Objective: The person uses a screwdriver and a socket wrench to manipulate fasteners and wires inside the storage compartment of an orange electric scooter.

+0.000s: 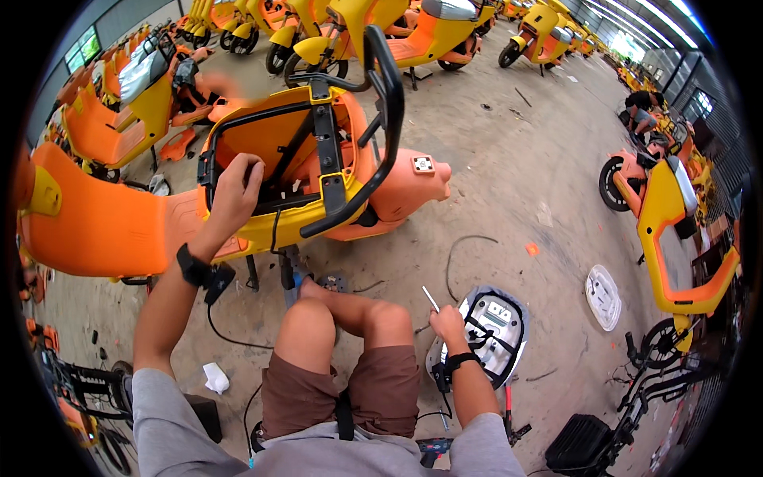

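Observation:
My left hand is above the open compartment of an orange and yellow scooter, near the black frame edge. Its fingers are curled together, and whatever they may hold is hidden. A black metal rack with a looped bar runs across the compartment. My right hand grips a slim silver metal rod pointing up and to the left. Beside that hand an upturned scooter seat lies on the floor, its pale underside and black rim showing.
Rows of yellow and orange scooters stand behind, with another scooter at the right. A white oval panel, a black basket, a power drill and a crumpled white piece lie around me. A person crouches far right.

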### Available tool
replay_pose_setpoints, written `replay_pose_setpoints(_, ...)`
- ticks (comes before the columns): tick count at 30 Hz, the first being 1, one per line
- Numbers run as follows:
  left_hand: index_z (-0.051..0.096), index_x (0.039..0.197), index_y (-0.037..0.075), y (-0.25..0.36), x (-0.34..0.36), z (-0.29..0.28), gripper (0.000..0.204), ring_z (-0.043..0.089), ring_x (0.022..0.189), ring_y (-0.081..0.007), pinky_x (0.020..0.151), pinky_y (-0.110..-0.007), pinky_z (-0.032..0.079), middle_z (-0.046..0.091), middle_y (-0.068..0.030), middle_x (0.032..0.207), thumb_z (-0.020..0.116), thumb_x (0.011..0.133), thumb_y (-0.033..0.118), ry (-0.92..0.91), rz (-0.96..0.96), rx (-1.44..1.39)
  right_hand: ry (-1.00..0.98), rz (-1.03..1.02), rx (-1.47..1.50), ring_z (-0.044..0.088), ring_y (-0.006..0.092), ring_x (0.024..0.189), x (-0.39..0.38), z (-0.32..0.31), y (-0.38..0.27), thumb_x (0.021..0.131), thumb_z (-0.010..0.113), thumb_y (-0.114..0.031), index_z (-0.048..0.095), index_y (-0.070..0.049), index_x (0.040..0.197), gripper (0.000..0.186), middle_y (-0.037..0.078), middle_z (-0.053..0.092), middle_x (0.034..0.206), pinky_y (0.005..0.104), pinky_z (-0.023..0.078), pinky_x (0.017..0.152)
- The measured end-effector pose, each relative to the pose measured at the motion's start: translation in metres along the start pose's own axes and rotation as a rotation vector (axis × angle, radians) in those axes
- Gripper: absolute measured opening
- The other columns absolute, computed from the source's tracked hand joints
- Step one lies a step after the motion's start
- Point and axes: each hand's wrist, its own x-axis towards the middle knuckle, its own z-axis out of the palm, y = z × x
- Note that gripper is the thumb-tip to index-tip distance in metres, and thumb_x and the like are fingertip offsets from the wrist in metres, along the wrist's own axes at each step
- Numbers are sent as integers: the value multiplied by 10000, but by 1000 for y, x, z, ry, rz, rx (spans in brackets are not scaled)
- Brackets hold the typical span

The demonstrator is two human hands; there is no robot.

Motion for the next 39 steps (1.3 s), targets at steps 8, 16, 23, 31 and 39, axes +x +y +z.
replay_pose_setpoints(8,545,987,-35,-50,-5,2,203,631,774,-390,677,-396,483,616,-229,809,594,987,161,-48,-101,54,7,-35,-76,662,472,941,-5,7,-21,871,614,-317,747,25,936,373,297,691,946,512,531,867)
replay_pose_setpoints(16,601,960,45,-44,-10,7,109,622,879,-414,760,-478,511,620,-172,933,635,906,134,94,-129,144,159,-249,-123,668,455,775,10,23,-2,875,629,-351,758,-23,838,354,265,676,776,528,539,762)
replay_pose_setpoints(23,687,975,42,-48,-15,-3,150,641,928,-357,809,-422,515,650,-152,933,691,852,127,21,-159,84,278,-348,109,660,330,618,-46,-151,-44,955,594,-427,769,-41,836,440,190,657,648,442,498,602)
replay_pose_setpoints(31,762,970,38,-44,-10,-6,213,698,843,-339,790,-391,545,724,-180,894,757,803,169,-144,-238,-3,163,-488,880,381,37,373,-187,-363,-155,1046,531,-293,637,29,983,344,31,561,602,190,267,344)
replay_pose_setpoints(39,760,959,48,-43,-11,-5,175,677,904,-357,836,-410,536,723,-168,937,722,828,158,-118,-211,38,386,-749,963,444,38,444,-172,-355,-304,1054,508,-283,584,6,1134,310,73,651,773,189,300,369)
